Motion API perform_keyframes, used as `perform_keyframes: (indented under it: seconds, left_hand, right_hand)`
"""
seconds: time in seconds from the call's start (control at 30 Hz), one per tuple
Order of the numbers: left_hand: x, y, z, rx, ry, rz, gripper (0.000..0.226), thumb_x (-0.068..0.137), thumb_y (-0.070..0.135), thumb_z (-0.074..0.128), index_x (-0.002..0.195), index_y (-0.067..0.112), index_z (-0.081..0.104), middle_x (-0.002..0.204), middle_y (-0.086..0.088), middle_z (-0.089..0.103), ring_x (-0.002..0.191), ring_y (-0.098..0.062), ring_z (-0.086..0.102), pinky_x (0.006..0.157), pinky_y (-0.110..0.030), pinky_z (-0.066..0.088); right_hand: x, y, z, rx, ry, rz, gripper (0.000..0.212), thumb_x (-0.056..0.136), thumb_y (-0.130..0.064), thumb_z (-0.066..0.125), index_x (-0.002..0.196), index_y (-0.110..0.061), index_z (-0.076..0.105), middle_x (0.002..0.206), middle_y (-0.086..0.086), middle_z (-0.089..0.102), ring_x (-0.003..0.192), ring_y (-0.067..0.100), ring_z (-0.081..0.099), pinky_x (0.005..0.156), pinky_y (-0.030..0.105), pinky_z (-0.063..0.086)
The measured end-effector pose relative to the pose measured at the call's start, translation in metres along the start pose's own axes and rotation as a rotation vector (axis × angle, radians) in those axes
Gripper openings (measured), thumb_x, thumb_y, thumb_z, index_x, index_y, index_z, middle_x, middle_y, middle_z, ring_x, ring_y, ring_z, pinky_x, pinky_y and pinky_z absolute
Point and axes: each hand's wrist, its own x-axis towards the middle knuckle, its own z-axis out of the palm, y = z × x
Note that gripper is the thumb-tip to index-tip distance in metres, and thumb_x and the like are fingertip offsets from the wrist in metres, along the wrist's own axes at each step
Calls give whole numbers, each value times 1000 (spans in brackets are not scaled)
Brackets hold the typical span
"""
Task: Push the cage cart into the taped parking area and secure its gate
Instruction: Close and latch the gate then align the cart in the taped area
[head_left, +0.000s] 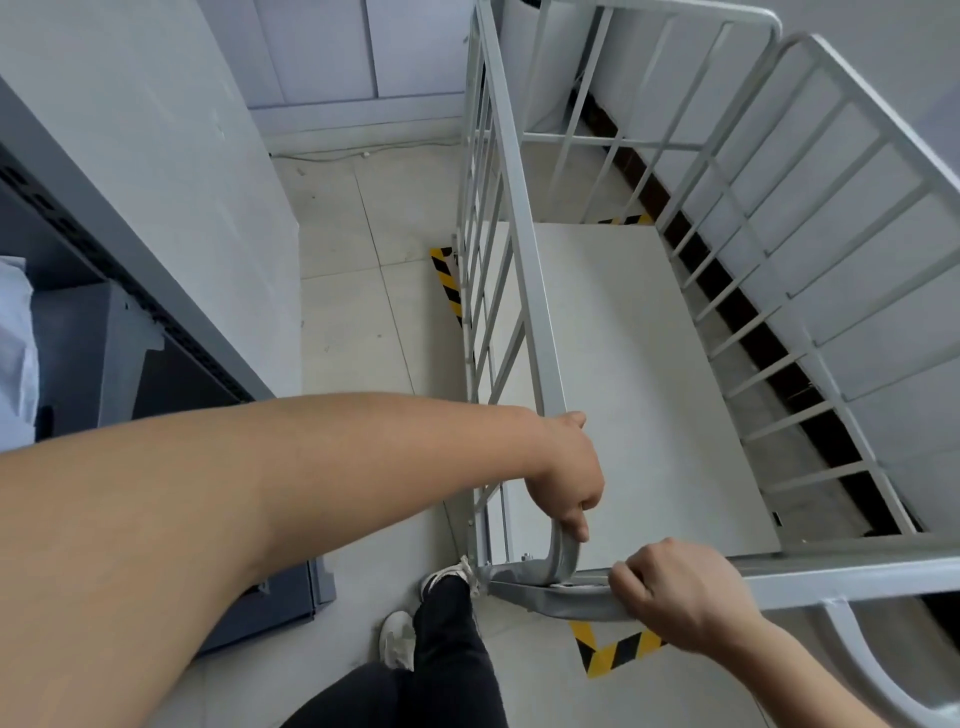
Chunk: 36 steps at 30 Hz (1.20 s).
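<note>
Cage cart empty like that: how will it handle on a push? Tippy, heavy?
Probably light: the cage cart holds nothing on its white deck. Tall barred sides suggest it could rattle or sway. The tiled floor looks smooth, so it should roll easily once both hands push.

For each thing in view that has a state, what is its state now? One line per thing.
Cage cart: empty, standing between the yellow-black tape corners.
Gate: swung across the near end; whether it is latched cannot be told.
Left hand: closed on the cart's side top rail at its near corner.
Right hand: closed on the gate's top rail.
Floor tape: flat, corners showing around the cart.
</note>
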Motion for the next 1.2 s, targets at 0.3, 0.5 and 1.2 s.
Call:
perform_keyframes:
  seconds: [0.3, 0.5, 1.2]
  left_hand:
    - [-1, 1, 2, -6, -9, 16, 49, 96, 60, 32, 88, 21, 61, 71, 10, 53, 93, -18, 56, 97, -43, 21]
    - [1, 1, 2, 0, 0, 16, 48, 96, 60, 32, 86, 21, 60, 71, 10, 53, 91, -19, 56, 93, -42, 20]
    - [5, -2, 3, 20, -2, 23, 50, 96, 60, 32, 89, 20, 61, 77, 8, 57, 97, -21, 57, 96, -45, 21]
  right_hand:
    - [-5, -4, -4, -9, -19, 7, 45, 84, -42, 34, 52, -11, 37, 48, 6, 37, 42, 15, 29, 43, 29, 22]
    - [-6, -6, -8, -5, -38, 0, 45, 87, -40, 35, 51, -14, 35, 48, 7, 32, 41, 15, 25, 42, 24, 19]
    - [-4, -4, -8, -14, -24, -16, 45, 88, -39, 35, 51, -13, 33, 49, 7, 32, 44, 15, 24, 45, 29, 20]
